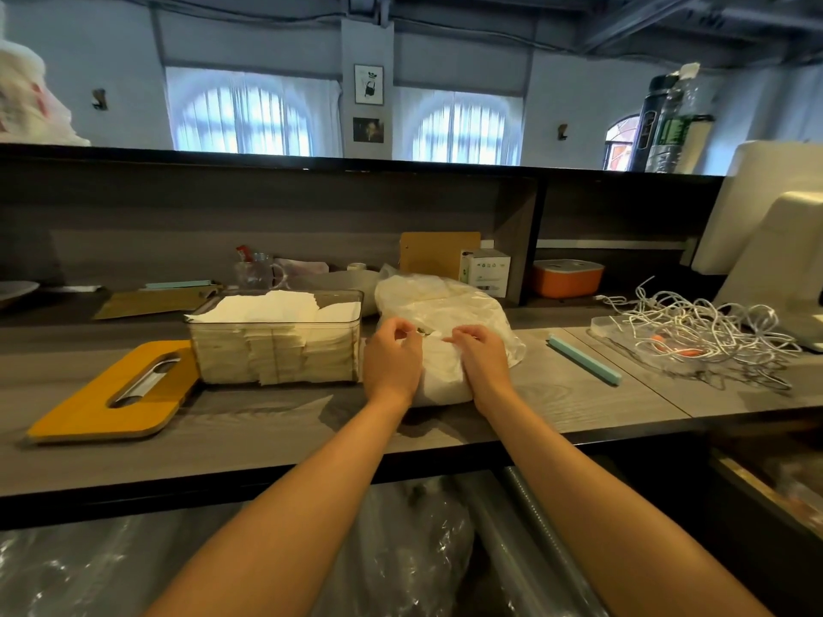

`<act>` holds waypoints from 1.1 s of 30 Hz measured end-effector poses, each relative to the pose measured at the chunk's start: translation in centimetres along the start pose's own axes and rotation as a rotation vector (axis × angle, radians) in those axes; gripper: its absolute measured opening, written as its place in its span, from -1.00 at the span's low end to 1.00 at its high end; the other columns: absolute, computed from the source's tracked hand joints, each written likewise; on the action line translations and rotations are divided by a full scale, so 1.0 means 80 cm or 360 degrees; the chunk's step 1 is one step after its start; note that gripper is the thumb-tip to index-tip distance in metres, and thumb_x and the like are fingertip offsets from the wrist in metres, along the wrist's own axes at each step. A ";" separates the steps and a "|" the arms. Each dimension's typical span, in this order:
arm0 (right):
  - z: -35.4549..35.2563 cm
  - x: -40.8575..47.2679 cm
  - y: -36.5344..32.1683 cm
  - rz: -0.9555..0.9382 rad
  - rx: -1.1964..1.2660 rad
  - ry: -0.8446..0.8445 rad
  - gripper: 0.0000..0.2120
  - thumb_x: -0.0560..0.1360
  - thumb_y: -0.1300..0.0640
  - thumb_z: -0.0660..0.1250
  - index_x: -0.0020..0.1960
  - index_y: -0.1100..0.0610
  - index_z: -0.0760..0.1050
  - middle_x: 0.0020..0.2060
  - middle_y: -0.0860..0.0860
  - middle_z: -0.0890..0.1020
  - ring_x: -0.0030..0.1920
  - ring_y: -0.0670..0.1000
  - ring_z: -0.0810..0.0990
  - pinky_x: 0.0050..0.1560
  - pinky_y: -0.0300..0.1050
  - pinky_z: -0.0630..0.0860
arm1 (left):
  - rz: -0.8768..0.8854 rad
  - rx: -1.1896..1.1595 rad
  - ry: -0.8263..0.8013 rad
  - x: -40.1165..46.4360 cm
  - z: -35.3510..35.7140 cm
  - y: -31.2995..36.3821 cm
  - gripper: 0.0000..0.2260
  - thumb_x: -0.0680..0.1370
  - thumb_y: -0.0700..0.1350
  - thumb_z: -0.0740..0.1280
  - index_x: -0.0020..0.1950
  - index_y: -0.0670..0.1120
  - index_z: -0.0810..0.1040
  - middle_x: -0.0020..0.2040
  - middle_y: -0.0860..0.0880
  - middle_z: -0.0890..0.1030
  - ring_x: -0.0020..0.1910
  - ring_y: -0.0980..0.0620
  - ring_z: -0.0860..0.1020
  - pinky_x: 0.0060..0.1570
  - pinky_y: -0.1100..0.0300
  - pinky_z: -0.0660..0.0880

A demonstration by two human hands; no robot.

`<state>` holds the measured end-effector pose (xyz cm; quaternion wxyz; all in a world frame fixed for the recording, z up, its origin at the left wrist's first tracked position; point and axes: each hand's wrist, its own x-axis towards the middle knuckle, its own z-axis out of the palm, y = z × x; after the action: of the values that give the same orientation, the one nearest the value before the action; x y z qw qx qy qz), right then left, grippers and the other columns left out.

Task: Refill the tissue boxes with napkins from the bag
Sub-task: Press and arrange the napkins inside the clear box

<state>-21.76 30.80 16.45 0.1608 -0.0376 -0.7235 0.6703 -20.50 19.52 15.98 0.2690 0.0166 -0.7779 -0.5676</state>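
Both hands on the crinkled clear plastic bag of white napkins (438,313), lying mid-bench on the grey wood-grain bench (579,394). Left hand (393,358) pinching the bag's film at its near top, fingers curled; right hand (481,356) just beside, fingers likewise curled on the plastic. Touching the bag's left side, a clear rectangular plastic tissue box (276,345), lidless, packed high with white napkins. Further left, a flat yellow slotted lid (111,394). Right of the bag, a pale blue sealing clip (584,359).
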 end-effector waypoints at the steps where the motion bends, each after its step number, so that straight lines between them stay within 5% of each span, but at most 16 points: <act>1: -0.002 0.002 0.000 0.0024 0.0085 0.0026 -0.86 0.56 0.17 0.26 -0.09 0.04 0.59 0.07 0.05 0.64 0.16 0.05 0.55 0.29 0.04 0.46 | 0.0022 0.0057 0.0067 0.000 0.000 -0.001 -0.90 0.61 -0.14 0.24 -0.03 -0.04 0.55 -0.05 0.01 0.59 -0.04 0.02 0.52 -0.17 0.19 0.33; 7: -0.003 -0.004 -0.002 -0.0037 0.0070 -0.0125 -0.78 0.57 0.23 0.21 0.03 0.17 0.64 -0.01 -0.04 0.60 0.16 0.01 0.52 0.09 -0.18 0.39 | 0.0217 0.0313 -0.0076 0.005 0.001 -0.002 -0.79 0.63 -0.08 0.22 -0.06 -0.07 0.63 -0.12 0.01 0.60 -0.15 0.02 0.52 -0.27 0.18 0.35; 11: -0.006 -0.002 -0.007 0.0071 0.0073 -0.0055 -0.68 0.63 0.10 0.11 -0.04 0.14 0.63 0.00 0.03 0.56 0.04 0.02 0.48 0.06 -0.06 0.40 | 0.0322 0.0575 -0.0142 0.004 0.000 0.002 -0.64 0.63 -0.04 0.24 -0.37 -0.02 0.49 -0.42 0.05 0.48 -0.41 0.11 0.41 -0.46 0.25 0.18; 16: -0.010 -0.006 -0.004 0.0193 0.0381 -0.0091 -0.42 0.56 -0.26 0.08 -0.19 0.11 0.71 0.10 0.13 0.63 0.17 0.14 0.57 0.28 0.17 0.47 | 0.0246 0.0532 -0.0051 0.016 0.002 0.003 -0.51 0.64 -0.02 0.25 -0.51 -0.03 0.35 -0.54 0.04 0.36 -0.49 0.07 0.36 -0.48 0.17 0.13; 18: -0.015 -0.010 -0.006 0.0179 0.0527 -0.0127 -0.36 0.57 -0.31 0.05 -0.10 0.15 0.70 0.12 0.17 0.64 0.16 0.17 0.59 0.23 0.17 0.51 | 0.0136 0.0505 -0.0007 0.024 0.003 0.007 -0.52 0.63 -0.03 0.24 -0.50 -0.07 0.35 -0.53 0.00 0.37 -0.47 -0.01 0.41 -0.49 0.18 0.13; 23: -0.026 -0.017 -0.011 0.0008 0.0884 -0.0318 -0.51 0.62 -0.25 -0.04 0.17 0.01 0.52 0.07 0.10 0.68 0.08 0.13 0.66 0.07 0.06 0.59 | -0.0089 0.0466 0.0117 0.047 0.008 0.025 -0.60 0.64 0.09 0.22 -0.05 -0.21 0.63 -0.12 -0.11 0.65 -0.13 -0.10 0.61 -0.31 0.17 0.41; 26: -0.023 -0.021 -0.010 -0.0169 0.0902 -0.0448 -0.70 0.59 -0.11 0.17 0.21 -0.01 0.50 0.14 0.08 0.66 0.18 0.11 0.62 0.15 0.03 0.58 | -0.0211 0.0376 0.0155 0.053 0.011 0.038 -0.58 0.66 0.14 0.18 0.19 -0.20 0.57 0.12 -0.15 0.63 0.04 -0.13 0.59 -0.14 0.10 0.40; 30: -0.018 -0.014 -0.006 -0.0174 0.0459 -0.0206 -0.72 0.49 0.31 0.30 0.10 0.00 0.46 -0.02 -0.07 0.61 0.07 -0.01 0.58 -0.11 -0.26 0.49 | -0.0298 0.0345 0.0097 0.051 0.010 0.037 -0.52 0.67 0.15 0.12 0.20 -0.22 0.57 0.08 -0.14 0.63 0.01 -0.11 0.58 -0.18 0.11 0.37; 33: -0.022 -0.004 0.001 -0.0088 0.0522 -0.0038 -0.66 0.47 0.33 0.32 0.22 0.12 0.49 0.05 0.00 0.61 0.08 -0.03 0.57 -0.06 -0.22 0.52 | -0.0200 0.0197 -0.0171 0.047 0.011 0.026 -0.48 0.64 0.22 0.16 0.04 -0.24 0.59 -0.13 -0.13 0.61 -0.12 -0.08 0.57 -0.31 0.16 0.35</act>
<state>-20.93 32.43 16.36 0.1745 0.0170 -0.6070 0.7751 -23.53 19.75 19.14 0.1891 0.0514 -0.8222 -0.5343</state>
